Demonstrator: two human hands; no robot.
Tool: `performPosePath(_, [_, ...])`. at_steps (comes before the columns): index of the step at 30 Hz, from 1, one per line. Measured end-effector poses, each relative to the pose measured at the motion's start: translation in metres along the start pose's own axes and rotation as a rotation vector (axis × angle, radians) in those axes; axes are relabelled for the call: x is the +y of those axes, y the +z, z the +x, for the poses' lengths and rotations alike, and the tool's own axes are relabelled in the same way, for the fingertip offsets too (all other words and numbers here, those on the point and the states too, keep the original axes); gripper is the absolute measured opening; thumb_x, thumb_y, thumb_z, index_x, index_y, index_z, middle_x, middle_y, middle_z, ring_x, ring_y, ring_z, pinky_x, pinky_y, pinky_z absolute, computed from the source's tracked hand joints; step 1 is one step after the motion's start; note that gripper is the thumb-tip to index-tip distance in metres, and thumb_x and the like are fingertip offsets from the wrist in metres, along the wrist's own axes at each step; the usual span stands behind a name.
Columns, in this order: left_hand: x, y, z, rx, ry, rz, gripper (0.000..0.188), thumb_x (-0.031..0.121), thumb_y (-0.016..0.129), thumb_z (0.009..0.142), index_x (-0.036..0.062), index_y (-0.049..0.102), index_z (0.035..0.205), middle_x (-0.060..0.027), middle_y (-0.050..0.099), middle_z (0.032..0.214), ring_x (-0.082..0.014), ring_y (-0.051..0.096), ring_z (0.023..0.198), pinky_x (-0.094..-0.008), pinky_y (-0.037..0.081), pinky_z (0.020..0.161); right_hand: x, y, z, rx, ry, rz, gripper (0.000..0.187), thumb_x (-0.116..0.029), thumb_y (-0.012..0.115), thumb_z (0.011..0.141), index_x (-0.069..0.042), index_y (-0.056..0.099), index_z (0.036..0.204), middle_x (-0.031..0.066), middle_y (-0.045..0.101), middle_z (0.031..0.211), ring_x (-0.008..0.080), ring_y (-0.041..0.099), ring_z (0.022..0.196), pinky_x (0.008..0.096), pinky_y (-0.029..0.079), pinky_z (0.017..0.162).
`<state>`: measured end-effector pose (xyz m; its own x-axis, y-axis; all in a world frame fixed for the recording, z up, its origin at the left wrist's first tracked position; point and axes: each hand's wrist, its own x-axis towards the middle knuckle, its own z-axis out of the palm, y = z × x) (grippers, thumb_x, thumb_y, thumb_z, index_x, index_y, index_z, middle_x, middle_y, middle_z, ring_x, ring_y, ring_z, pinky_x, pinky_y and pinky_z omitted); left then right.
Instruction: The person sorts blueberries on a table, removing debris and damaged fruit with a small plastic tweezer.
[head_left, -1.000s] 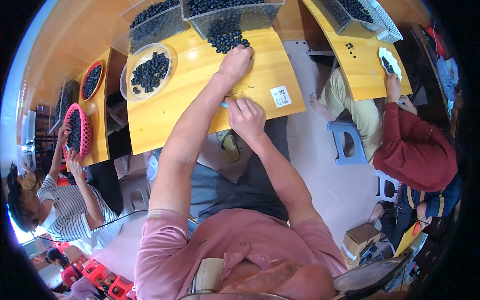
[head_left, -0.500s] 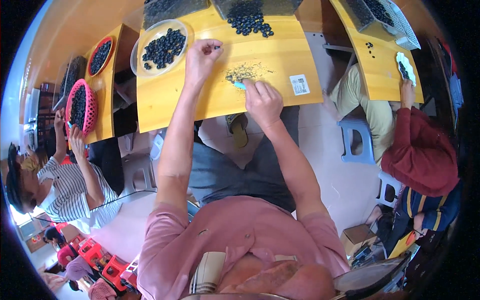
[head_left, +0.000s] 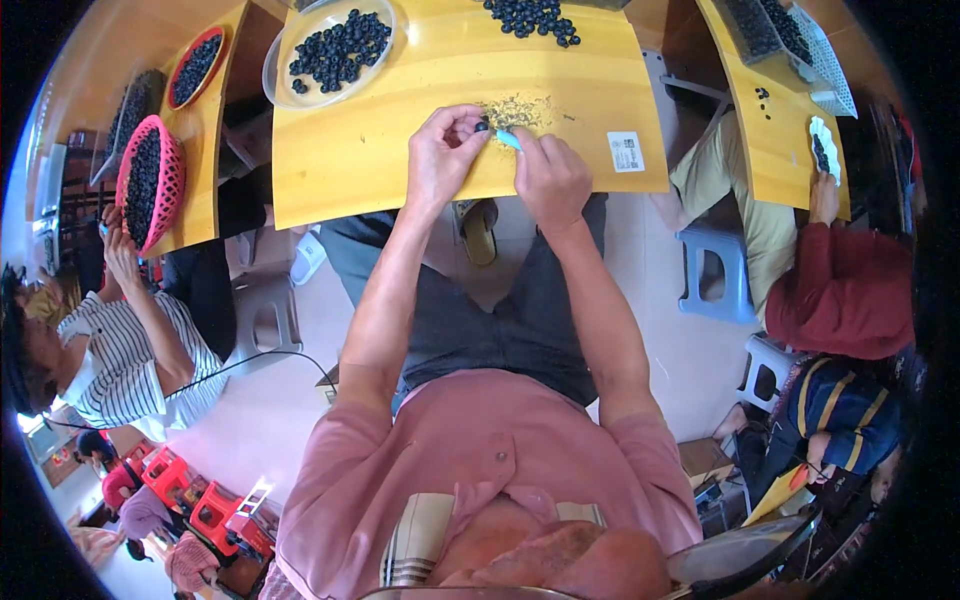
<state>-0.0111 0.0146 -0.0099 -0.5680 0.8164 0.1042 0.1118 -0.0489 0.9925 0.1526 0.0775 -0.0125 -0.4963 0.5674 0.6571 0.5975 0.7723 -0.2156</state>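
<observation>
My left hand (head_left: pixel 442 155) is closed in a pinch over the front part of the yellow wooden table. Between its thumb and fingertips sits a small black round piece (head_left: pixel 482 126), like a berry or nut. Just to the right, my right hand (head_left: pixel 552 172) is wrapped round a small tool with a light-blue handle (head_left: pixel 508 139). The tool's tip comes close to the black piece; whether they touch I cannot tell. Pale shavings and crumbs (head_left: pixel 525 112) are scattered beyond both hands.
A clear round bowl (head_left: pixel 275 75) of black pieces stands at the far left of the table (head_left: pixel 360 180). A loose pile of them (head_left: pixel 530 20) lies at the far edge. A white label (head_left: pixel 626 152) is at right. People work at tables on both sides.
My left hand has come from beside the bowl toward my right hand, carrying a small black piece. My right hand still grips the tool. The whole view has shifted slightly.
</observation>
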Motion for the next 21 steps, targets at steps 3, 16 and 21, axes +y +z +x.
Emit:
performPosePath(3, [-0.0009, -0.0009, -0.0018, -0.038, 0.016, 0.06, 0.032, -0.004, 0.079, 0.088, -0.0009, 0.073, 0.12, -0.0057, 0.072, 0.103, -0.0087, 0.065, 0.086, -0.025, 0.057, 0.081, -0.0001, 0.0005, 0.0011, 0.01, -0.015, 0.015, 0.02, -0.016, 0.075, 0.086, -0.014, 0.073, 0.106, 0.0029, 0.054, 0.075, 0.0212, 0.063, 0.069, 0.0381, 0.051, 0.06])
performPosePath(16, [0.0045, 0.0011, -0.0044, -0.063, 0.058, 0.05, 0.032, -0.007, 0.078, 0.087, -0.0005, 0.074, 0.118, -0.0054, 0.072, 0.1, -0.0088, 0.066, 0.086, -0.0243, 0.057, 0.08, 0.0002, 0.0008, 0.0006, -0.031, -0.006, -0.001, 0.028, -0.012, 0.076, 0.082, -0.016, 0.076, 0.109, 0.0046, 0.057, 0.076, 0.0261, 0.063, 0.067, 0.0406, 0.051, 0.06])
performPosePath(21, [0.0014, -0.0011, -0.0044, -0.083, 0.062, 0.047, 0.031, -0.007, 0.078, 0.088, -0.0013, 0.073, 0.118, -0.0046, 0.072, 0.099, -0.009, 0.067, 0.087, -0.0243, 0.058, 0.081, 0.0, 0.0006, 0.0008, -0.03, 0.006, 0.012, 0.029, -0.011, 0.075, 0.082, -0.016, 0.076, 0.11, 0.0045, 0.058, 0.076, 0.0265, 0.064, 0.067, 0.041, 0.051, 0.06])
